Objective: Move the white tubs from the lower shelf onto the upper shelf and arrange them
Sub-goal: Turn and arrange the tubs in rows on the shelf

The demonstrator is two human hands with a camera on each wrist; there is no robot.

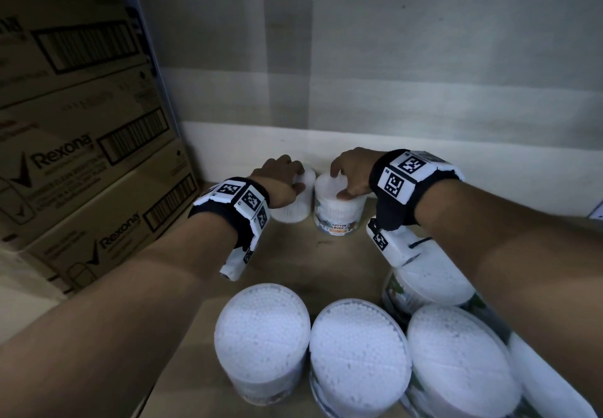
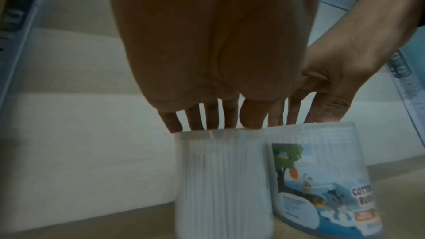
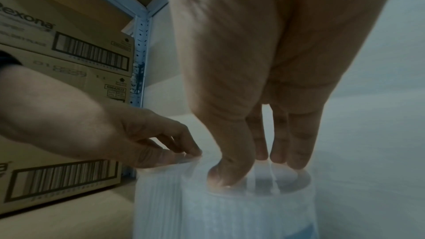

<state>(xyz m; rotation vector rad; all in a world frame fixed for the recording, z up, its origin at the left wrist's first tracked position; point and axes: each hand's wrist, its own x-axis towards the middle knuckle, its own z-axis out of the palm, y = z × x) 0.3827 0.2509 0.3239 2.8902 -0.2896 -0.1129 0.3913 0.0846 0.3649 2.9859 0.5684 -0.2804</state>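
Two white cotton-bud tubs stand side by side at the back of the brown shelf board (image 1: 303, 254). My left hand (image 1: 284, 179) reaches down over the left tub (image 1: 295, 209), fingers curled over its lid and thumb on the near side. My right hand (image 1: 349, 173) grips the right tub (image 1: 339, 215) from above, thumb at the lid's near edge and fingers at the far edge. In the left wrist view the fingertips (image 2: 195, 121) meet the lid rim of the left tub (image 2: 220, 179). The right wrist view has the thumb (image 3: 227, 170) pressing on its tub (image 3: 248, 212).
Several more white tubs (image 1: 359, 352) stand in a row near the front edge, one (image 1: 430, 280) under my right forearm. Stacked Rexona cartons (image 1: 81, 156) fill the left side behind a shelf upright (image 3: 141, 52). A pale wall (image 1: 391, 91) closes the back.
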